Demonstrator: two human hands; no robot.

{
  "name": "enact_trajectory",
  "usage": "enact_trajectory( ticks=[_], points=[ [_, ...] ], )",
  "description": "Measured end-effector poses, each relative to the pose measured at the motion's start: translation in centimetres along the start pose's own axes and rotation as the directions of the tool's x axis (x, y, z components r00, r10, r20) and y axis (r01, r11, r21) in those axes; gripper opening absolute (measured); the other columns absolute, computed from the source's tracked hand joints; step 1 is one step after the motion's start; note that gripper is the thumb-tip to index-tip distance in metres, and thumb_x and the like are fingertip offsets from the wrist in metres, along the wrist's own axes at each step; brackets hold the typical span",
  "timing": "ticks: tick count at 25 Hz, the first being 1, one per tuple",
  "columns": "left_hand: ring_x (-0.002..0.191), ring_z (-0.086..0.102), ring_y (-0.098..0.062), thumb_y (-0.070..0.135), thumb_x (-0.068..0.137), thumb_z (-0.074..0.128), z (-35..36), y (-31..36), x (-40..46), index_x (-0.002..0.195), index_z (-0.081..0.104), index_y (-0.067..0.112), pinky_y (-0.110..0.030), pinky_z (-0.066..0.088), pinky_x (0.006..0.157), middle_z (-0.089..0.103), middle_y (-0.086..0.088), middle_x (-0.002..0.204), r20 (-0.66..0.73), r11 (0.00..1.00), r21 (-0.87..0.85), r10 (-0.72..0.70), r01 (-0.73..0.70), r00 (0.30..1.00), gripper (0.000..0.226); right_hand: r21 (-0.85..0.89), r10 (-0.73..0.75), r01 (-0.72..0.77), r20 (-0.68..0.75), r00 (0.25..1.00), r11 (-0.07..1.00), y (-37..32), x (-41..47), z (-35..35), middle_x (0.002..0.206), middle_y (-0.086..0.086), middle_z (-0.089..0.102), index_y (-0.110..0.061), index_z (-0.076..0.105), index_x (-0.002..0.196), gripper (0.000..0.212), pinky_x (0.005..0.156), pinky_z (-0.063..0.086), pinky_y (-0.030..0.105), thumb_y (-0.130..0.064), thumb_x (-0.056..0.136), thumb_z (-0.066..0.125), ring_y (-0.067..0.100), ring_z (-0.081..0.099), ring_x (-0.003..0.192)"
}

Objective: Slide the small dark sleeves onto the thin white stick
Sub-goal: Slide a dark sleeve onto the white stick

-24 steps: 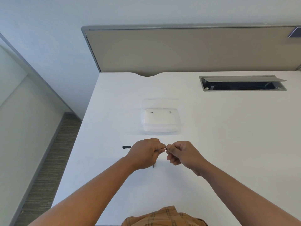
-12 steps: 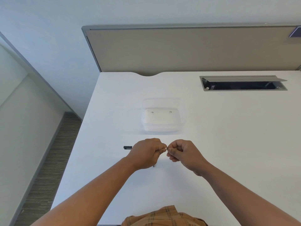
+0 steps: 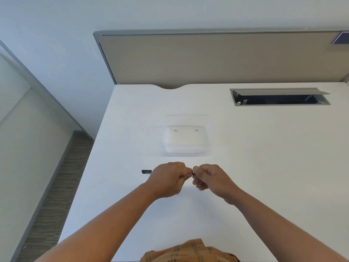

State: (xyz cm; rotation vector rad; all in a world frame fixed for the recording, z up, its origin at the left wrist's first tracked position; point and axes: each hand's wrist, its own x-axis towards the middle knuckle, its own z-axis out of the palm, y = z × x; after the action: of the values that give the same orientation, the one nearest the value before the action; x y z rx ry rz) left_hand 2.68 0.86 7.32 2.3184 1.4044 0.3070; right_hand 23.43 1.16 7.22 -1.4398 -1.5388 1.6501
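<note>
My left hand (image 3: 168, 178) and my right hand (image 3: 212, 181) are closed and meet fingertip to fingertip just above the white table (image 3: 264, 167). A small dark sleeve (image 3: 193, 174) shows in the gap between the fingertips, pinched by my right hand. The thin white stick is held in my left fist and is almost fully hidden by the fingers. A short black piece (image 3: 146, 171) pokes out to the left of my left hand; I cannot tell whether it sits on the stick or lies on the table. A tiny dark tip (image 3: 177, 193) shows under my left hand.
A clear plastic box (image 3: 186, 148) with its lid open stands just beyond the hands. An open grey cable slot (image 3: 279, 104) is at the back right. A beige partition (image 3: 207, 59) closes the far edge. The table's left edge drops to the floor (image 3: 56, 186).
The hands have closed the small gap between them. The light bit of stick seen between the fingertips is now covered by the dark sleeve. My right hand's lower fingers are blurred with motion.
</note>
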Motion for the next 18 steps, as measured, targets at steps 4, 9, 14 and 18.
enact_trajectory(
  ticks=[4, 9, 14, 18],
  points=[
    [0.069, 0.048, -0.012, 0.034, 0.101, 0.044, -0.1, 0.6, 0.0, 0.091, 0.066, 0.028, -0.030, 0.042, 0.055, 0.053, 0.008, 0.073, -0.002, 0.999, -0.051, 0.000, 0.000, 1.000, 0.025, 0.031, 0.136, -0.138, 0.062, 0.989, 0.990, -0.4, 0.2, 0.1, 0.065, -0.001, 0.068, -0.015, 0.068, 0.077, 0.036, 0.056, 0.046, 0.024, -0.034, 0.104, 0.054, 0.010, 0.055, 0.057],
    [0.066, 0.044, -0.015, 0.035, 0.102, 0.045, -0.5, 0.6, 0.3, 0.075, 0.047, 0.018, -0.034, 0.041, 0.055, 0.047, 0.004, 0.067, 0.050, 0.992, -0.116, -0.051, 0.057, 0.997, 0.031, -0.540, -0.462, 0.359, -0.062, 0.885, 0.761, 1.6, -0.2, 0.4, 0.067, -0.017, 0.056, -0.018, 0.070, 0.089, 0.016, 0.061, 0.041, 0.022, -0.019, 0.099, 0.057, 0.004, 0.050, 0.062],
    [0.069, 0.045, -0.014, 0.037, 0.102, 0.043, -0.5, 0.2, 0.4, 0.080, 0.054, 0.019, -0.032, 0.040, 0.056, 0.050, 0.004, 0.071, 0.049, 0.999, -0.041, -0.031, 0.033, 0.998, 0.031, -0.086, -0.114, 0.108, -0.075, 0.991, 0.990, 1.0, -0.3, -0.1, 0.075, -0.005, 0.072, -0.023, 0.073, 0.090, 0.016, 0.063, 0.052, 0.023, -0.032, 0.097, 0.063, 0.008, 0.061, 0.065],
    [0.069, 0.046, -0.013, 0.038, 0.102, 0.042, 0.0, 0.0, 0.2, 0.081, 0.055, 0.020, -0.033, 0.043, 0.057, 0.051, 0.005, 0.072, 0.051, 0.999, -0.032, -0.032, 0.033, 0.998, 0.031, -0.081, -0.076, 0.072, -0.051, 0.996, 0.994, 0.6, 0.0, -0.7, 0.073, -0.003, 0.073, -0.016, 0.072, 0.087, 0.011, 0.062, 0.054, 0.025, -0.018, 0.096, 0.065, 0.009, 0.064, 0.064]
  ],
)
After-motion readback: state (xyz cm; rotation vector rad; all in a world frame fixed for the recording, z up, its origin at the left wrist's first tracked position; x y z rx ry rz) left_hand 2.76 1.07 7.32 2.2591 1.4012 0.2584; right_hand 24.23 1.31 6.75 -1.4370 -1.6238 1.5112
